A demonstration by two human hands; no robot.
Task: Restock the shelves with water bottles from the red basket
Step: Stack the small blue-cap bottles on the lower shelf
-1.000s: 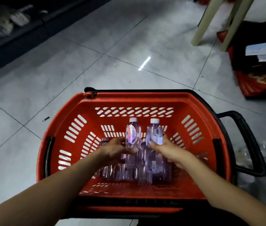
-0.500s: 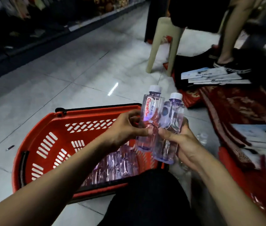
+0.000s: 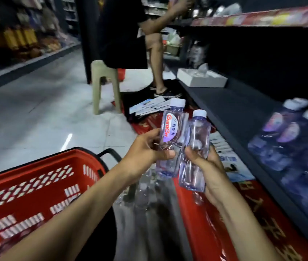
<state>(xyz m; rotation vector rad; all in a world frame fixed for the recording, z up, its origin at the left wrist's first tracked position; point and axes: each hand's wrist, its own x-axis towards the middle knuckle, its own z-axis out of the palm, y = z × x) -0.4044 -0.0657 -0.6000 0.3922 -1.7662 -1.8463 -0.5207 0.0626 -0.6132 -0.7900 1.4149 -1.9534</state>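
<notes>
Gripping the labelled bottle, the left hand held it upright just beside the plain bottle clasped in the right hand, both outside the red basket at eight o'clock. This looked like mid-carry. Next they needed standing on the dark shelf at two o'clock, beside the stocked bottles.

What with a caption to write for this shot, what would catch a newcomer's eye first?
Mid-frame, the left hand grips a small clear plastic water bottle with a red-lettered label, and the right hand grips a plainer clear bottle beside it, both white-capped. The red slotted plastic basket fills the lower left; blurred bottles crowd the dark low shelf at right.
</notes>
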